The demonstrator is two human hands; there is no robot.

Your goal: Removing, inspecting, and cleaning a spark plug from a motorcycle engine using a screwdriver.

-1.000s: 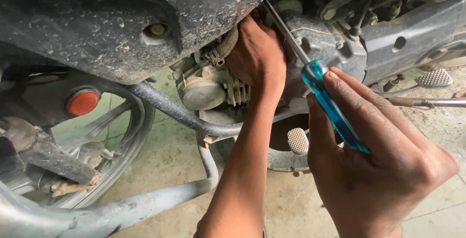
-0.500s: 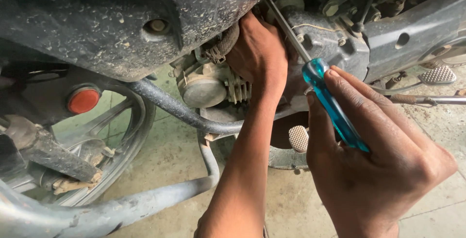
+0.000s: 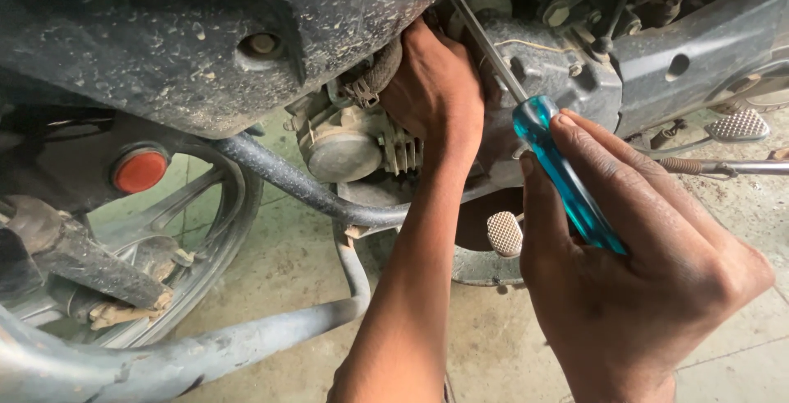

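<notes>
Right hand point(image 3: 641, 288) clenched round screwdriver point(image 3: 567, 177), blue handle angled up-left, shaft running to the engine point(image 3: 542, 66). Left hand point(image 3: 436, 91), arm stretched upward, pressed against engine beside the finned cylinder point(image 3: 353, 144); grip unclear, fingers hidden. Footpeg point(image 3: 505, 233) below engine.

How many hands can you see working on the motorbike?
2. The left hand reaches up into the engine, fingers hidden behind parts. The right hand, lower right, holds a blue-handled screwdriver pointing up into the bike.

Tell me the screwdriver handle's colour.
Translucent blue-teal screwdriver handle, held in the right hand; head view.
</notes>
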